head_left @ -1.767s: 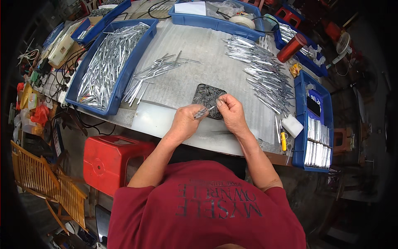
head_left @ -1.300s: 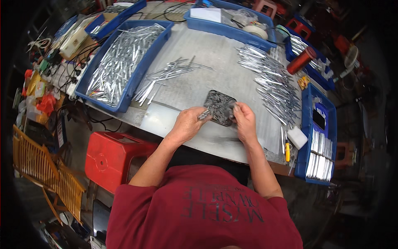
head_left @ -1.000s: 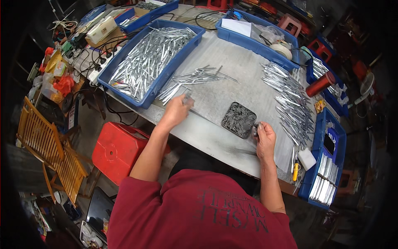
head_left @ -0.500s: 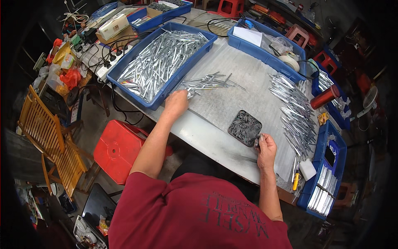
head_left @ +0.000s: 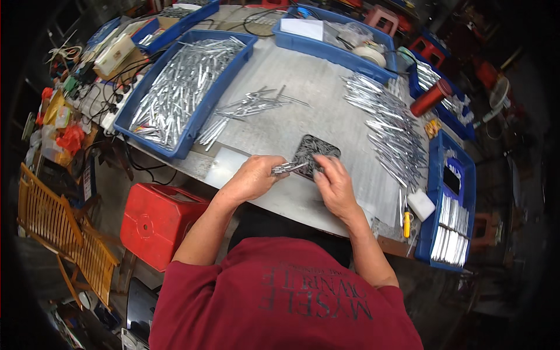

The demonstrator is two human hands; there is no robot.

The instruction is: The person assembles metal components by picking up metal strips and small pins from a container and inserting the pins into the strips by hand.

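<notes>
A small bundle of thin silver metal rods point(head_left: 287, 168) lies in the closed fingers of my left hand point(head_left: 256, 177), with the rod ends pointing right. My right hand point(head_left: 337, 188) faces it, thumb and forefinger drawn together close to those ends. Whatever it pinches is too small to make out. Just beyond both hands, a black square tray point(head_left: 304, 139) holds many small dark metal pieces point(head_left: 317, 147); my right fingertips partly cover it. Further left on the table, a loose pile of similar rods point(head_left: 248, 106) lies beside a big blue bin point(head_left: 189, 137) heaped with silver rods point(head_left: 184, 87).
Many rods point(head_left: 391, 131) are spread along the table's right side. A yellow-handled tool point(head_left: 406, 224) and a white block point(head_left: 421, 204) lie near the right edge, by a blue bin point(head_left: 424, 233). Beside the table's front edge stands a red stool point(head_left: 149, 224); a red cylinder point(head_left: 431, 98) is far right.
My left hand has moved from the loose pile to the black tray, carrying rods. My right hand has shifted left, over the tray's near edge. The whole view has also turned slightly.
</notes>
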